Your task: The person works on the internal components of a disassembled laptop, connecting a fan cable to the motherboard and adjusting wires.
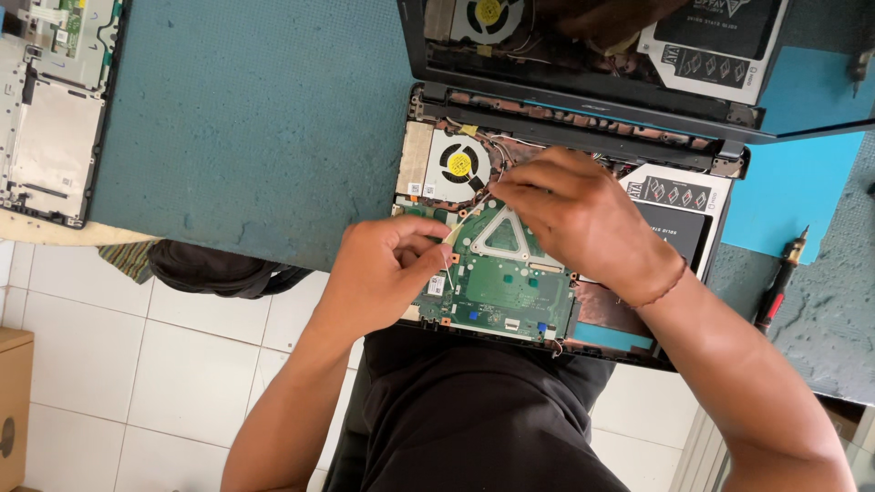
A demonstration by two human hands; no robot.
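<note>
An opened laptop base (pixel 415 159) lies on the teal mat with its green motherboard (pixel 501 287), round fan (pixel 458 164) and silver drive caddy (pixel 679 196) exposed. My right hand (pixel 574 219) reaches over the board, its fingertips pinched on a thin pale cable (pixel 467 217) just beside the fan. My left hand (pixel 383 273) sits at the board's left edge, thumb and forefinger closed on the same cable's lower stretch. The right palm hides the board's upper right part.
The laptop's dark screen (pixel 592 55) stands open behind the base. A red-and-black screwdriver (pixel 781 278) lies at the right, and a stripped laptop cover (pixel 50 109) at the far left. A black bag (pixel 219 269) and a cardboard box (pixel 14 401) are on the tiled floor.
</note>
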